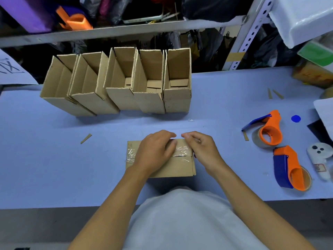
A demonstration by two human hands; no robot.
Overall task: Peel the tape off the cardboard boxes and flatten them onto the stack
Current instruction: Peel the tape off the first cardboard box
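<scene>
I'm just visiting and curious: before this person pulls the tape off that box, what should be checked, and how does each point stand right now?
1. Taped box lies flat on the table: ok.
2. Left hand rests on the box to steady it: ok.
3. Right hand has the clear tape end pinched: cannot tell.
4. Tape is lifted off the seam: not ok, it looks stuck down.
5. Tape dispensers sit apart from the box: ok.
</scene>
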